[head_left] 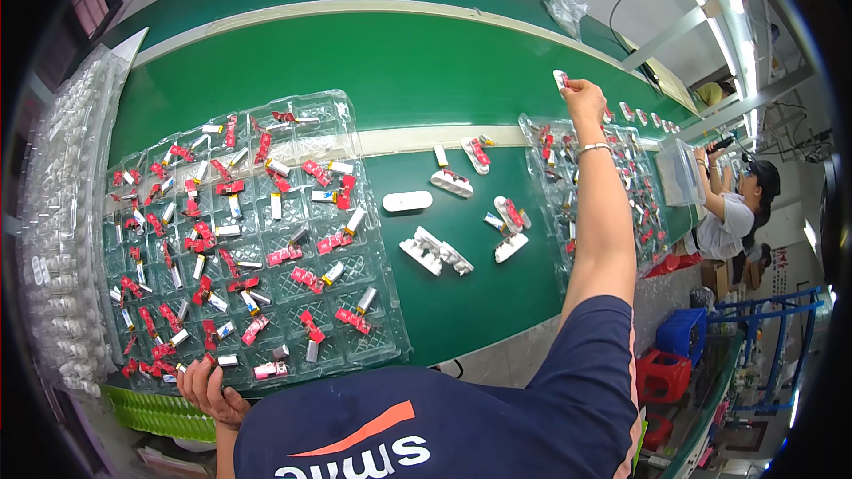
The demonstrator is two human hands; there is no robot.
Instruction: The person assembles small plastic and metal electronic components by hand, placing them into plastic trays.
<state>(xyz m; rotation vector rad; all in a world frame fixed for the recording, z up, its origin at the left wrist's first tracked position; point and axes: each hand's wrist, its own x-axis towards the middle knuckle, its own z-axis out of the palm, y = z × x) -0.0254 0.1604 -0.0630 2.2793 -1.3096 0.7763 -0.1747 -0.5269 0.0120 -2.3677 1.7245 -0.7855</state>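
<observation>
My right hand point(584, 105) is stretched far forward, pinching a small white oval plastic shell point(560, 80) with red showing inside it. My left hand point(211, 390) is at the near edge of the left clear tray point(342, 111), its fingers curled; a bit of red shows at the fingertips, but what they hold is unclear. Red circuit boards with small silver batteries point(307, 279) fill this tray's compartments. Between the trays lie a closed white oval shell point(407, 201), a row of white plastic pieces point(436, 251) and several shells with red boards point(510, 214).
A second clear tray point(537, 168) of red boards lies under my right forearm. More shells stand in line along a pale strip point(642, 115). Stacked clear trays point(67, 239) rise at the left. Beyond a clear plastic bin point(679, 173), a person point(732, 213) works at the right.
</observation>
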